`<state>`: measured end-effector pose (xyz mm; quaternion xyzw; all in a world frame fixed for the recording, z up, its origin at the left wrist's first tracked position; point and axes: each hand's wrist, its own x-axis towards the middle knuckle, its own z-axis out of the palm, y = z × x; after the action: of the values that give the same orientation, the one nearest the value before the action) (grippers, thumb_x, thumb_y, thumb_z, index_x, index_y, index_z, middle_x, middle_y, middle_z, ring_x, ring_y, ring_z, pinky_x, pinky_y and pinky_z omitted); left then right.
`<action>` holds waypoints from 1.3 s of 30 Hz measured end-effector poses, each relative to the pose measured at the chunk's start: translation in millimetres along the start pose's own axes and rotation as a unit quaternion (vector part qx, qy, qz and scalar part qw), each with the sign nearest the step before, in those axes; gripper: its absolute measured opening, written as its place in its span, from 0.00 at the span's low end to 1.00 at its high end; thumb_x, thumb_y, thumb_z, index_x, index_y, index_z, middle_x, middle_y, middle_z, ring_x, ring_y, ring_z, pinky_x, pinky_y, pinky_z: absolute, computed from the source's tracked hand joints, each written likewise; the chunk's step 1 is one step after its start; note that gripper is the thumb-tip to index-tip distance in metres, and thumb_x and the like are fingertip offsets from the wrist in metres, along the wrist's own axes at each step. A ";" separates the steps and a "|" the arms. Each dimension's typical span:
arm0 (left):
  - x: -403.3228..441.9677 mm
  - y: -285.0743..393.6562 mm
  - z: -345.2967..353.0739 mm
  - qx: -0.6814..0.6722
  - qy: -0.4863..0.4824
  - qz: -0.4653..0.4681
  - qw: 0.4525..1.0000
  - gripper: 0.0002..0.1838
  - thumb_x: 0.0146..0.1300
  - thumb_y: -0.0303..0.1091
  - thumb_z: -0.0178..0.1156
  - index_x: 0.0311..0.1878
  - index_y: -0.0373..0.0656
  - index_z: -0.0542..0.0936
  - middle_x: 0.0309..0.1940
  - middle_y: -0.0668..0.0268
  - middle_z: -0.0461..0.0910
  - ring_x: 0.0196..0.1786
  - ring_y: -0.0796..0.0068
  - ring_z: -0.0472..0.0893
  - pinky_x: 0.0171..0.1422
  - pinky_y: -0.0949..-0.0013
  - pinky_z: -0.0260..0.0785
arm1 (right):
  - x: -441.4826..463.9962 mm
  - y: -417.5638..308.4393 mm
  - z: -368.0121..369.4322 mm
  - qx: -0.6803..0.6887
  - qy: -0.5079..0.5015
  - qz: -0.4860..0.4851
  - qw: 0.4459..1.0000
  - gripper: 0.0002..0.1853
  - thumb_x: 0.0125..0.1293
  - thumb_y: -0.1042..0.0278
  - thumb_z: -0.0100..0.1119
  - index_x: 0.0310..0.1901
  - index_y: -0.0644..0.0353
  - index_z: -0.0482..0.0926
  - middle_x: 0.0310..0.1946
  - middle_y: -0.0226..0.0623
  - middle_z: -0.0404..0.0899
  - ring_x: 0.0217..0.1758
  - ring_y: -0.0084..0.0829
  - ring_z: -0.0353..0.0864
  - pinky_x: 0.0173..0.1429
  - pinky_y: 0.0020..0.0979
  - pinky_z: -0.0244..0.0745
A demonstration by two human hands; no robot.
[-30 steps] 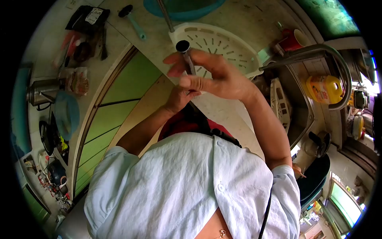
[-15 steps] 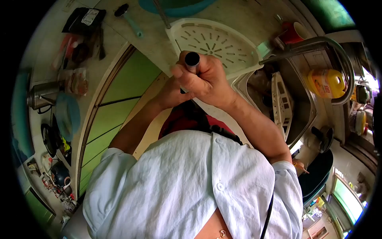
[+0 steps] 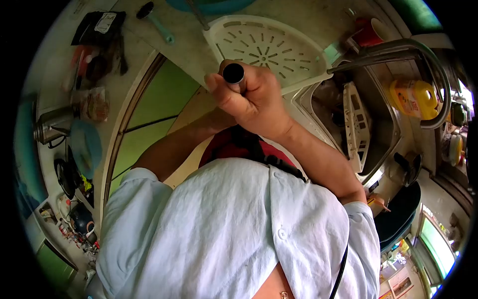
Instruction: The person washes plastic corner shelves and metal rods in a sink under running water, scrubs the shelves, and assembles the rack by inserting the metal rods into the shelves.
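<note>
My right hand (image 3: 261, 102) is closed around a metal tube (image 3: 243, 87), whose round dark open end points up toward me. The thumb lies along the tube's left side. My left hand (image 3: 224, 117) is behind and below the right one; its wrist shows, but its fingers are hidden. Just beyond the hands lies a white slotted corner shelf (image 3: 264, 37) with a thin metal pole (image 3: 198, 14) at its left corner.
A second white slotted shelf (image 3: 356, 127) stands in the sink (image 3: 386, 142) on the right. Beside it are a curved faucet (image 3: 440, 79) and a yellow bottle (image 3: 416, 99). A red cup (image 3: 369, 32) and a brush (image 3: 158, 24) lie farther back on the counter (image 3: 186, 55).
The right hand and tube have moved slightly left and tilted toward me. My left hand has slid further behind the right and is more hidden. The view has shifted a little.
</note>
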<state>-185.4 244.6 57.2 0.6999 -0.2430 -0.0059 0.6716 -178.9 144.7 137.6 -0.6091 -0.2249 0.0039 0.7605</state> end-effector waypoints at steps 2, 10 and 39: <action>6.2 -5.5 -0.2 -0.010 -0.006 0.005 1.000 0.11 0.57 0.32 0.56 0.40 0.40 0.67 0.33 0.70 0.65 0.41 0.76 0.69 0.46 0.72 0.63 | -0.5 -0.5 -0.5 -0.021 0.017 -0.004 1.000 0.15 0.59 0.72 0.55 0.20 0.61 0.61 0.14 0.24 0.56 0.18 0.17 0.55 0.22 0.20 0.57; 6.8 -18.0 0.4 -0.040 -0.012 0.002 0.999 0.11 0.57 0.33 0.55 0.40 0.39 0.67 0.32 0.70 0.66 0.40 0.76 0.70 0.44 0.72 0.64 | -4.7 1.5 -5.8 -0.090 0.022 -0.043 0.995 0.13 0.56 0.74 0.54 0.18 0.62 0.65 0.12 0.29 0.58 0.16 0.20 0.57 0.20 0.21 0.56; 49.7 34.6 36.7 -0.024 -0.080 0.003 0.996 0.13 0.56 0.27 0.55 0.46 0.38 0.70 0.34 0.60 0.76 0.41 0.70 0.77 0.43 0.69 0.68 | -1.6 -55.1 -41.1 -0.059 0.089 -0.079 0.991 0.07 0.63 0.66 0.53 0.33 0.62 0.73 0.24 0.25 0.68 0.27 0.16 0.64 0.32 0.18 0.61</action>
<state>-165.3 193.5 102.1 0.6799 -0.2981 -0.0662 0.6668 -180.9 92.0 181.7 -0.6314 -0.2038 -0.1235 0.7379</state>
